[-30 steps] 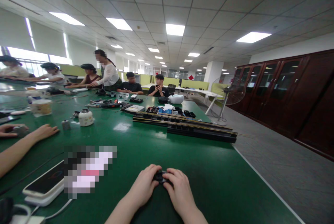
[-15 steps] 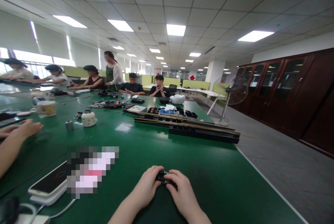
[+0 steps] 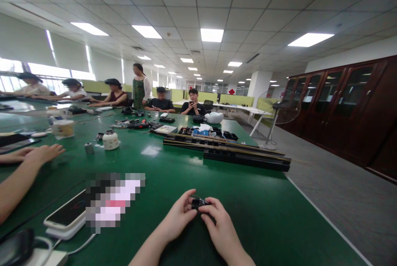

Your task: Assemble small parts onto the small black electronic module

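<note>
A small black part (image 3: pixel 198 204) sits between my two hands, just above the green table (image 3: pixel 257 208) near its front edge. My left hand (image 3: pixel 179 215) pinches it from the left with curled fingers. My right hand (image 3: pixel 218 226) grips it from the right, fingers wrapped over it. Most of the part is hidden by my fingers, so its shape is unclear.
A phone (image 3: pixel 66 215) on a white pad lies front left, with a cable beside it. A co-worker's forearm and hand (image 3: pixel 43 153) rest at the left. Long black rails (image 3: pixel 229 153), a white jar (image 3: pixel 111 140) and a cup (image 3: pixel 63 128) stand farther back. Several people sit at the far end.
My hands have lifted slightly and the black part shows more between the fingertips. The view has shifted a little rightward. The standing person at the back has moved right.
</note>
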Demonstrator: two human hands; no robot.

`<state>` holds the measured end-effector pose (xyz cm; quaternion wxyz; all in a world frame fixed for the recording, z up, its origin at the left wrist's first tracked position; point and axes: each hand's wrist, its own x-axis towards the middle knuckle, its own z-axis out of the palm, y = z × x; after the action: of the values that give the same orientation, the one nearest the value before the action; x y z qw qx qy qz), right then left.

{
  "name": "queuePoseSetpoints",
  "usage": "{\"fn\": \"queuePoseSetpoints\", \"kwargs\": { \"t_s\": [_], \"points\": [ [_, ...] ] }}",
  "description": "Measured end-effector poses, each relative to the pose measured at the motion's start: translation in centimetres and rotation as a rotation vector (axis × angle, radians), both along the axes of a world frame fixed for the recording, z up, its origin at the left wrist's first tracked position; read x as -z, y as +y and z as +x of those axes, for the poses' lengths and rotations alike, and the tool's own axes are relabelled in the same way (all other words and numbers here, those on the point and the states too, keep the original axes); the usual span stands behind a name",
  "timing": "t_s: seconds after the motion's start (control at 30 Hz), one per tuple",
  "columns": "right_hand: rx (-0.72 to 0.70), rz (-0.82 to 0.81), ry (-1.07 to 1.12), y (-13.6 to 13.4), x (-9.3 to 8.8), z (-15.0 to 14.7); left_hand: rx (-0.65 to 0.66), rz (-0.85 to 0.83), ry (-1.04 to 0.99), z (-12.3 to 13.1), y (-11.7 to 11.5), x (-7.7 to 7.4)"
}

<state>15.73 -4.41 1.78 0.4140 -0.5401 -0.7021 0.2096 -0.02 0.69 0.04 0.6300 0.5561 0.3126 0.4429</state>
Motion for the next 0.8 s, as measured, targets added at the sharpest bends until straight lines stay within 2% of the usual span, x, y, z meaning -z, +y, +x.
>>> {"fn": "queuePoseSetpoints", "kwargs": {
  "t_s": [0.13, 0.27, 0.37, 0.53, 0.8],
  "points": [
    [0.018, 0.051, 0.037, 0.0, 0.1, 0.1, -0.021, -0.041, -0.067, 0.1, -0.1, -0.6],
    [0.101, 0.122, 0.099, 0.2, 0.6, 0.2, -0.05, -0.049, -0.096, 0.2, -0.3, -1.4],
    [0.136, 0.11, 0.115, 0.4, 0.9, 0.4, -0.061, -0.054, -0.102, 0.1, -0.4, -1.7],
    [0.16, 0.065, 0.136, 0.5, 1.0, 0.6, -0.071, -0.105, -0.136, 0.2, -0.4, -1.6],
    [0.166, 0.161, 0.176, 0.4, 1.4, 0.4, -0.033, -0.19, -0.321, 0.2, -1.3, -2.5]
  ]
}}
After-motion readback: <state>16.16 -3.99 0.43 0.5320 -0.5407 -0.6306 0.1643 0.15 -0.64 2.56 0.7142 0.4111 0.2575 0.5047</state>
